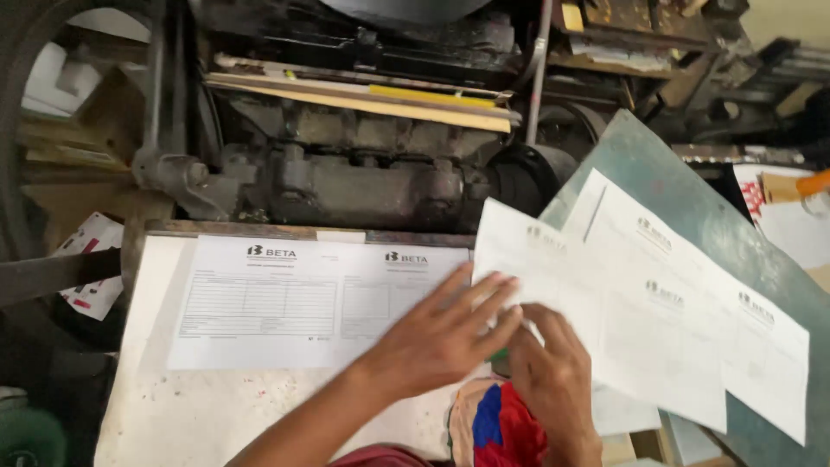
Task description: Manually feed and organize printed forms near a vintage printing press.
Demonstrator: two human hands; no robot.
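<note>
Nearest the camera, a bunched cloth (500, 425) in red, blue and tan sits at the bottom edge, just below the two hands. Above it the left hand (445, 333) lies flat and spread, palm down, fingers reaching up and to the right so that their tips rest on the near corner of a loose printed sheet (519, 259); it presses rather than grips. Close beside it, the right hand (553, 367) is curled loosely, its fingers touching the lower edge of the same paper where it meets the fanned stack of sheets (683, 320); whether it pinches a sheet or only steadies it I cannot tell, as the motion blurs the fingertips.

As a judgement of how far things stand: one printed form sheet (298, 298) already lies squared on the pale feed board (156, 380) of the counter, to the left of both hands and just touching the left wrist area, so that placing looks done. The fanned stack, spread over a slanted green board (692, 186) to the right, looks still to be handled, sheet after sheet. The loose sheet between the two lies half over each, directly under the fingertips.

Behind the feed board stands a dark, oily printing press (363, 173), with a large flywheel (17, 130) at the far left
</note>
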